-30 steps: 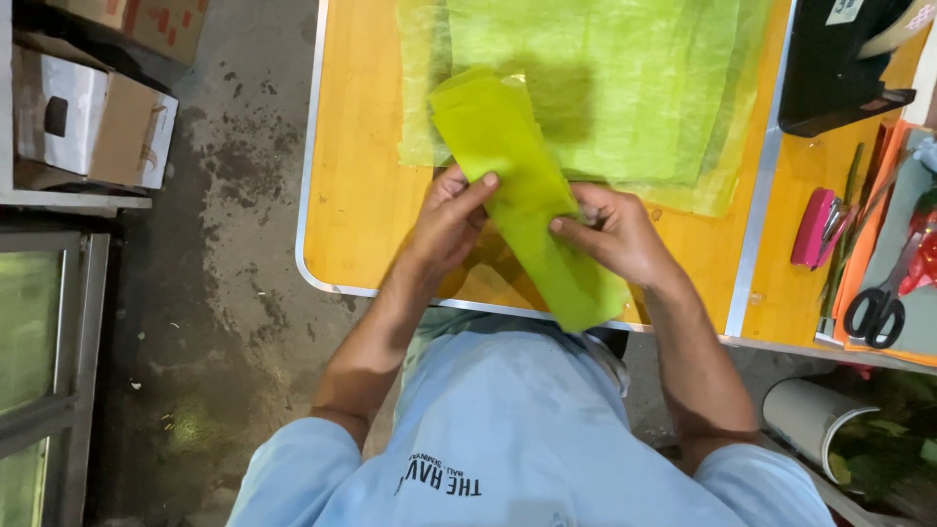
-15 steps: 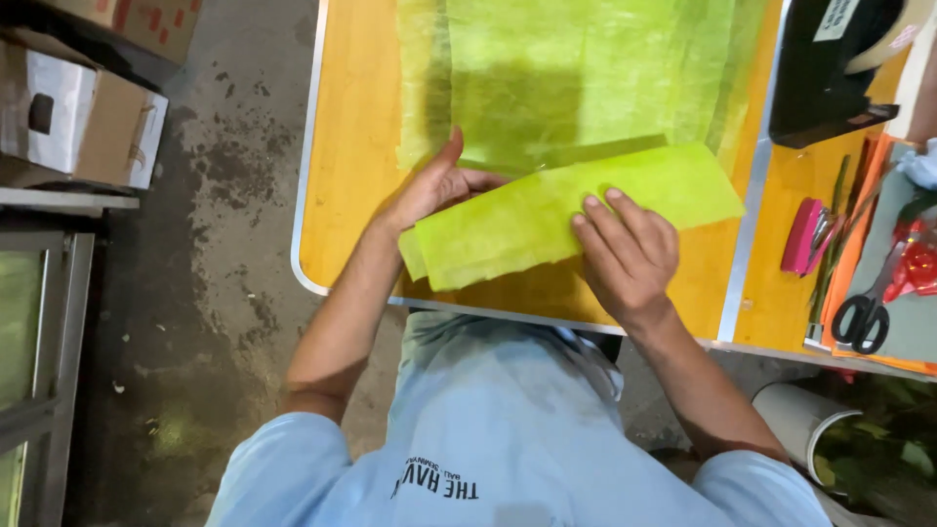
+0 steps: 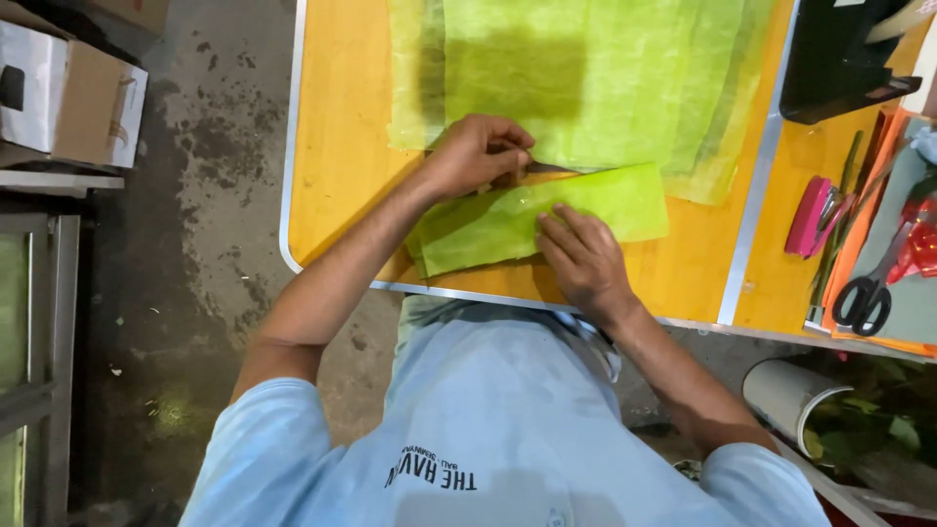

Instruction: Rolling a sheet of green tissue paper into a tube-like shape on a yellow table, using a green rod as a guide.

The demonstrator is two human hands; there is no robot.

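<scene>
On the orange table (image 3: pixel 337 146), both hands press a folded green strip (image 3: pixel 586 210) — left hand (image 3: pixel 478 154) pinching its edge; right hand (image 3: pixel 581 256) flat.

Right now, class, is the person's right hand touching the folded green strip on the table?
Touching. The head view shows the right hand lying flat on the folded green strip, fingers pressed onto its surface with no gap showing.

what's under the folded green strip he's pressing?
The folded green strip lies on the orange table, with the right hand flat on it. Its upper edge reaches the green sheets. Anything beneath it is covered.
</scene>
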